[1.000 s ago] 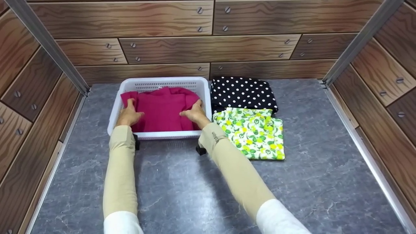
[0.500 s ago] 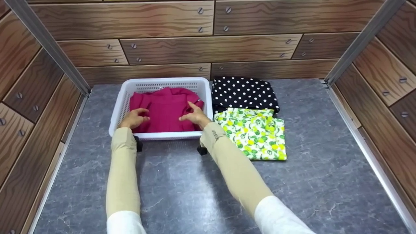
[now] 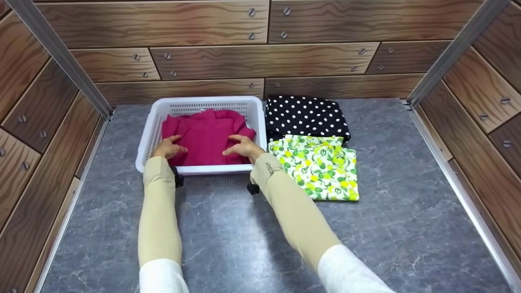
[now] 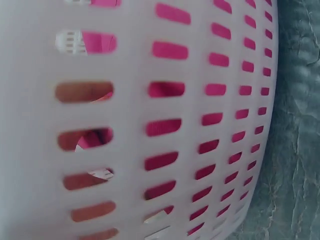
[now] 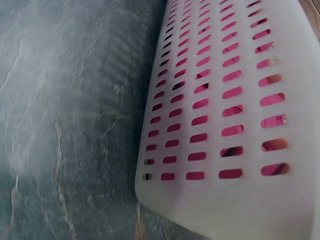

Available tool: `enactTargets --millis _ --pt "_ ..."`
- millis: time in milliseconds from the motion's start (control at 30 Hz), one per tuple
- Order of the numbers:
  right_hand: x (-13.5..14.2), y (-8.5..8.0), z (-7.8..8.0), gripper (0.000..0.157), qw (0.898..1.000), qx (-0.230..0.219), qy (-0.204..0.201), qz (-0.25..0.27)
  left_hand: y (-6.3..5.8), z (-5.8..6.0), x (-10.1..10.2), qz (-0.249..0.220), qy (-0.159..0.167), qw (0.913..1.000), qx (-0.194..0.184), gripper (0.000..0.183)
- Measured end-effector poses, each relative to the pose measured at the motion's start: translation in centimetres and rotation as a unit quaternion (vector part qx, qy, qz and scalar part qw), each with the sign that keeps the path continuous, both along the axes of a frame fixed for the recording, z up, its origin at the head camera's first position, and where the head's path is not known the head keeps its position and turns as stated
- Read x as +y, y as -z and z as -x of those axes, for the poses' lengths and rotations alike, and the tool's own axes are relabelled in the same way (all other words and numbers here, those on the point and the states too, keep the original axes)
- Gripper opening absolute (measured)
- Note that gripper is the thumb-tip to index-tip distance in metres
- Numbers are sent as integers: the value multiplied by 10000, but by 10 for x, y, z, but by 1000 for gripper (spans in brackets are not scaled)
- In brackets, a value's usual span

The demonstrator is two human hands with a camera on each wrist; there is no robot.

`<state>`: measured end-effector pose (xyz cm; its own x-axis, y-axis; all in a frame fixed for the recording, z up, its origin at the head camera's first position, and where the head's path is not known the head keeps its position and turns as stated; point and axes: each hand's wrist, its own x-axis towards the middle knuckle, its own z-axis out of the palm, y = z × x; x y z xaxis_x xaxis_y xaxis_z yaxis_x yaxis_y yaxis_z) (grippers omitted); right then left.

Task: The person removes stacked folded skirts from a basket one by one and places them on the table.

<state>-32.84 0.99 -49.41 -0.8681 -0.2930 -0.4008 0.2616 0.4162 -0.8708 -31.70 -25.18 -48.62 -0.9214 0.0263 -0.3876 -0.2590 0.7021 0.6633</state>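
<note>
A magenta folded garment lies inside a white perforated plastic basket. My left hand reaches over the basket's front left corner, thumb and fingers spread apart on the cloth's left side. On the opposite side, my right hand rests at the cloth's right edge, its thumb pointing inward and fingers extended. The lower fingers of both hands are partly hidden down beside the cloth. In the left wrist view, the slotted basket wall blocks most of the hand; pink cloth shows through the slots. The right wrist view has a similar basket wall.
Right of the basket lies a folded black cloth with white dots. A folded white cloth with a lemon print overlaps its front edge. Wood-patterned panels enclose the grey marbled surface at the back and sides.
My left hand has released the garment's left edge and come down nearer the basket's front; that edge now lies inside the basket. The right hand has shifted slightly lower, off the garment's right edge.
</note>
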Motion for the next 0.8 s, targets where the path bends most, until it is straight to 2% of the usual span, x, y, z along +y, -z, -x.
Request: enactTargets --millis 133,267,500,667,800 --pt "0 -1 1 78 9999 23 -156 3 2 -3 -6 -58 63 10000 -39 74" --pt "-1 -1 2 77 9993 132 -343 -83 4 -5 -9 -136 141 9997 138 73" --pt "-5 3 2 82 9996 241 -157 -8 7 -6 -9 -419 88 9989 180 69" --pt "-6 5 0 87 9995 274 -180 22 8 -4 -6 -487 92 9987 120 71" --pt "-7 5 2 88 9992 347 -199 -30 7 -1 -3 -599 78 9979 232 73"
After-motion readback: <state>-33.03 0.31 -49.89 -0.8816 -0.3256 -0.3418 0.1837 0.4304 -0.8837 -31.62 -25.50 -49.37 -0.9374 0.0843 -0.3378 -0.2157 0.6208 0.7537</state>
